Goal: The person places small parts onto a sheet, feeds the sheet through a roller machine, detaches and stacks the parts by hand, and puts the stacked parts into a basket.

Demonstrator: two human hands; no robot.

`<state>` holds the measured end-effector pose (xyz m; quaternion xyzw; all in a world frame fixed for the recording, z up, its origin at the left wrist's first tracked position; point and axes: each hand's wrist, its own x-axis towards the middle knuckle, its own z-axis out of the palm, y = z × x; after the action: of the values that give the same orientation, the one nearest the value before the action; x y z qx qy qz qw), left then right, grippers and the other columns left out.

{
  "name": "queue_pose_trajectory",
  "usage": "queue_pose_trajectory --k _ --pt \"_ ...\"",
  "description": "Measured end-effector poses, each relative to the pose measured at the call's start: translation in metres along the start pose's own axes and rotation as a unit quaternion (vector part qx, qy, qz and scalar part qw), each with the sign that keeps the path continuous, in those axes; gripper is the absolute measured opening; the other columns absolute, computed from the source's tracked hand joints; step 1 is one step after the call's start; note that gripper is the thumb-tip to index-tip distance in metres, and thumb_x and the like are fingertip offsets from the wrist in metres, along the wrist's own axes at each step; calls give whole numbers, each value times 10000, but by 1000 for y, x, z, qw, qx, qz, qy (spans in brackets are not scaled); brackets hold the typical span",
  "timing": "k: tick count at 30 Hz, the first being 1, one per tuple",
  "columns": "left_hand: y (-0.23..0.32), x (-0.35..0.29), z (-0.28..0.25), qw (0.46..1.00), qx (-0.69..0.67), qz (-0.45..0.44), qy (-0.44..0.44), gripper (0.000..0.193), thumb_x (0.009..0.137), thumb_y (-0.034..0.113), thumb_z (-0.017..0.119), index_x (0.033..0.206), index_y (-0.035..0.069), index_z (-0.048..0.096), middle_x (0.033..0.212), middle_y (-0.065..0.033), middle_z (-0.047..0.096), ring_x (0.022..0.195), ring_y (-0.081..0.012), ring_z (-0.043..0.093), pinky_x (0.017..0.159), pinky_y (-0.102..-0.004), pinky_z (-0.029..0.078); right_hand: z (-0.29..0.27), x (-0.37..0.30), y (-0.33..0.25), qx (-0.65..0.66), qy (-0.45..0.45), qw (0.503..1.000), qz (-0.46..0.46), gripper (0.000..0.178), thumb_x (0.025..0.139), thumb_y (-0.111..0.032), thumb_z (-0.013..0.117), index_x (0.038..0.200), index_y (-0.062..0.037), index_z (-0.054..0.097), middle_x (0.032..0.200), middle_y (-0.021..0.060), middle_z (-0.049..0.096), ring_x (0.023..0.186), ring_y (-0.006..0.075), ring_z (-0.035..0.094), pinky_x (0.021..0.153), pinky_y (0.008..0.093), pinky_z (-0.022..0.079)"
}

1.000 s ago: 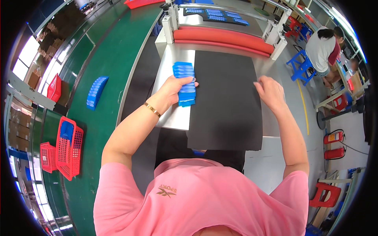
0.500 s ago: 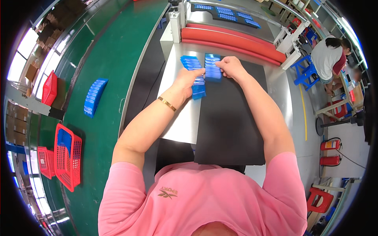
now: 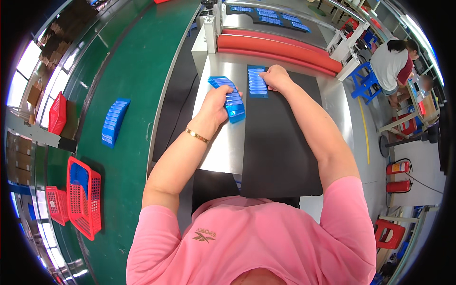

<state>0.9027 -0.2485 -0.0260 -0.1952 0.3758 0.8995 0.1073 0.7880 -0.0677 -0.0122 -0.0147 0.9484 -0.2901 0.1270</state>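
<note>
Near the desk's (image 3: 221,149) far edge, L of its middle: one blue ribbed piece (image 3: 257,88), flat or nearly so, at the far L corner of the black sheet (image 3: 282,142). Your R hand (image 3: 277,77) is closed at the pc's R edge, thumb + fingertips pinching it by the look; exact contact hard to see. Your L hand (image 3: 217,103) grips a fanned stack (image 3: 233,105) of sim. blue pcs over the desk's L side, just beside the sheet. Can't tell if the stack touches the desk.

Step in hand, prob.: seating one pc square on the sheet. Line up its far & L edges w/ the sheet's corner before you let go; looks close to flush, but check for skew. Smooth out from the pinched edge so no corner lifts. Park L hand clear so loose stack ends don't drag the pc. Grip the stack mid-length: too loose, pcs could slide; too tight, may crease. Sheet overhangs the desk's near edge, so don't lean there; could shift everything. Red roller (image 3: 280,50) runs along the far edge: mind R fingertips.
</note>
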Motion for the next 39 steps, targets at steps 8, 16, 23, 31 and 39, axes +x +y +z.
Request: queue_pose_trajectory --k 8,16,23,31,39 --pt "-7 -22 8 993 109 26 -43 172 839 -6 514 997 -48 566 901 -148 623 812 -244 637 713 -375 544 8 -12 -1 11 65 998 -8 366 843 -314 620 728 33 640 692 143 672 724 271 670 734 383 518" --pt "-12 -24 21 989 134 38 -41 165 842 -2 555 1001 -20 597 920 -134 638 821 -235 639 735 -386 548 22 -39 20 104 195 964 -147 331 850 -332 615 812 -4 602 835 182 664 855 341 638 736 433 484" --pt "-16 -15 37 977 200 15 -76 225 833 49 646 1049 10 594 961 -118 651 806 -232 650 737 -399 553 8 -71 32 263 12 942 -209 328 851 -323 633 762 -7 634 569 81 554 450 128 522 458 283 421" --pt "-15 -2 36 993 119 -3 -4 103 835 29 581 925 -20 570 802 -115 618 705 -226 621 667 -368 544 -33 -8 55 -39 13 998 -39 362 806 -352 621 752 5 644 664 122 629 605 232 616 635 365 485" --pt "-14 -14 37 989 133 -27 -55 242 834 -13 496 1068 -59 539 963 -155 631 870 -259 639 776 -401 545 -36 -31 42 -232 68 968 -63 402 868 -410 561 831 -29 684 769 147 673 767 294 664 694 401 511"
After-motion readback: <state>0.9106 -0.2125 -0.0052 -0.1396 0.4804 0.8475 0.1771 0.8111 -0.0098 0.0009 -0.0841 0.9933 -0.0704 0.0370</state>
